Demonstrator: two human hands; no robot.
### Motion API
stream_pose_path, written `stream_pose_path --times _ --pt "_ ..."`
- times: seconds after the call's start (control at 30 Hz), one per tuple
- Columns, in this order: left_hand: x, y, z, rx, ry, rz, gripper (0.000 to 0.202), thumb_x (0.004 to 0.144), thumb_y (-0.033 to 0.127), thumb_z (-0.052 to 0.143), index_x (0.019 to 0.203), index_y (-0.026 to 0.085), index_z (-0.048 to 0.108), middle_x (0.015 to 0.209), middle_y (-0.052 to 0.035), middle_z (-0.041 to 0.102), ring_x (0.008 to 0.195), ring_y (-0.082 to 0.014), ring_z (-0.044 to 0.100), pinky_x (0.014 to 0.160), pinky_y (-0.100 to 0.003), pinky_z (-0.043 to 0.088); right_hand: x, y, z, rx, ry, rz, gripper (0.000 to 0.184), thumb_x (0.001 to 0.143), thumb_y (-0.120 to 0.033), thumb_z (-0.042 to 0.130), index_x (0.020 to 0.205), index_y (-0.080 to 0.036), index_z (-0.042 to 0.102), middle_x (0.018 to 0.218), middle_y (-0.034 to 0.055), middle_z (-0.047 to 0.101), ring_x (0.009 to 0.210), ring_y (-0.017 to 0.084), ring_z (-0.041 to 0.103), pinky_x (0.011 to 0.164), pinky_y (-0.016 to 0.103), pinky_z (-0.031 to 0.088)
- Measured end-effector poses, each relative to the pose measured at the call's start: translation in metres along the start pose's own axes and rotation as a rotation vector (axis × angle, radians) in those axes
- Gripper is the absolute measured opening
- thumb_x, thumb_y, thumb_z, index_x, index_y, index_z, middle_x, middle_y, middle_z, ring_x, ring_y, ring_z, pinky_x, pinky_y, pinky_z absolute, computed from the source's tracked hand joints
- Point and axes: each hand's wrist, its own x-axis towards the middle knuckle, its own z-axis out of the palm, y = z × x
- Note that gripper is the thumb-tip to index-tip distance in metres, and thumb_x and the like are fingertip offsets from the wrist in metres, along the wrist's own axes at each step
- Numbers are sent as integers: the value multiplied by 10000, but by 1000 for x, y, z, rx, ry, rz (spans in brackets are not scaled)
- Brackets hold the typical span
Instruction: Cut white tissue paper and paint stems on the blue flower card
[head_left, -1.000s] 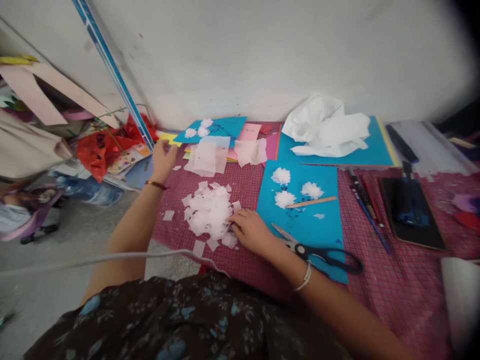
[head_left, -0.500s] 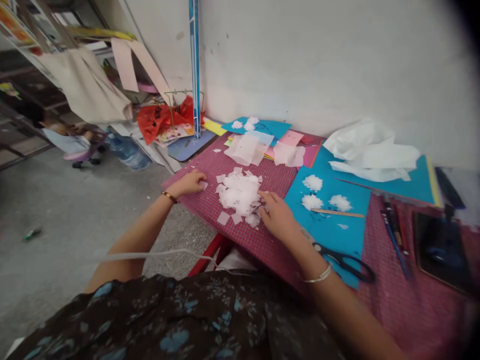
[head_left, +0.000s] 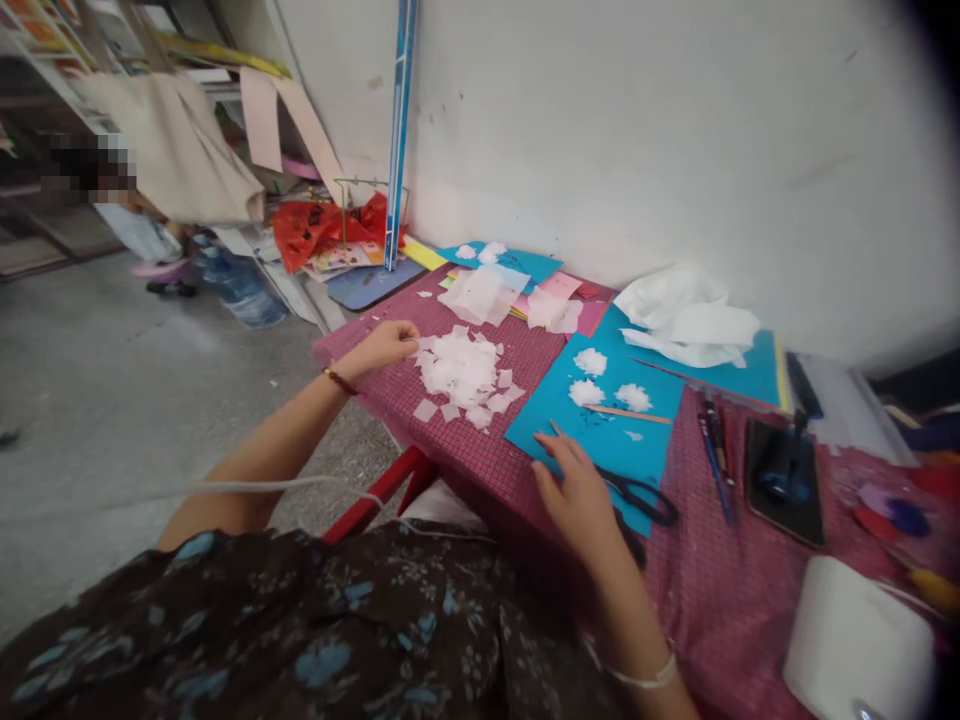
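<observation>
A pile of small white tissue squares [head_left: 461, 370] lies on the red checked tablecloth [head_left: 480, 445]. My left hand [head_left: 386, 343] rests at the pile's left edge with its fingers curled; what they pinch is hidden. My right hand [head_left: 577, 490] hovers with fingers spread and nothing in it, over the near corner of a blue paper sheet [head_left: 600, 425], just left of black-handled scissors [head_left: 645, 495]. On the sheet sit three white tissue puffs [head_left: 589, 362] and a wooden stick [head_left: 626, 413].
Crumpled white paper [head_left: 686, 320] lies on another blue sheet by the wall. Pens [head_left: 712, 445], a black device [head_left: 784, 470] and a white roll [head_left: 862, 640] are at the right. A red bag [head_left: 315, 225], a water bottle [head_left: 236, 285] and a seated person are on the left.
My right hand has left the tissue pile and drawn back toward me, beside the scissors, fingers now spread. My left hand came back from the far papers to the pile's left edge. The view turned left.
</observation>
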Motion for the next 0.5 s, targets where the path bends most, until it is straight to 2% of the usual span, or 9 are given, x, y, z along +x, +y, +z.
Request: stream_pose_path --times 0.17,0.23,0.3,0.37,0.43,0.5 --pt "18 56 41 -125 -6 50 42 711 197 593 744 171 600 669 -20 601 582 -132 543 595 -273 447 -15 9 3 33 -45 -43 358 946 -254 475 1263 -185 627 1253 161 673 1225 293 603 1062 514 470" --pt "21 65 49 -148 55 63 167 767 231 612 914 154 630 822 -62 658 702 -161 603 687 -309 494 -19 13 4 43 -47 -27 360 947 -252 472 1259 -169 631 1236 169 681 1195 296 614 1048 513 480" --pt "8 63 53 -139 143 105 361 806 280 629 1142 151 596 1082 -111 665 950 -211 627 875 -371 502 -23 16 5 57 -45 -4 360 950 -259 472 1256 -158 633 1247 174 679 1200 297 608 1055 516 476" --pt "-20 50 53 -54 244 197 466 836 340 629 1257 157 550 1266 -138 608 1164 -259 565 1044 -433 429 -27 16 6 73 -46 23 356 955 -272 474 1253 -165 637 1258 170 677 1204 292 609 1065 516 472" --pt "-56 31 54 105 297 211 443 859 396 612 1234 165 569 1202 -139 624 1145 -294 561 1057 -484 417 -30 17 4 78 -45 58 339 956 -287 484 1234 -188 651 1244 157 690 1186 287 626 1049 516 491" --pt "-86 10 56 182 193 131 334 873 391 592 1146 200 614 1095 -117 641 1052 -295 591 979 -472 474 -33 20 2 63 -34 93 306 952 -301 506 1193 -219 677 1213 138 714 1160 287 651 1008 509 529"
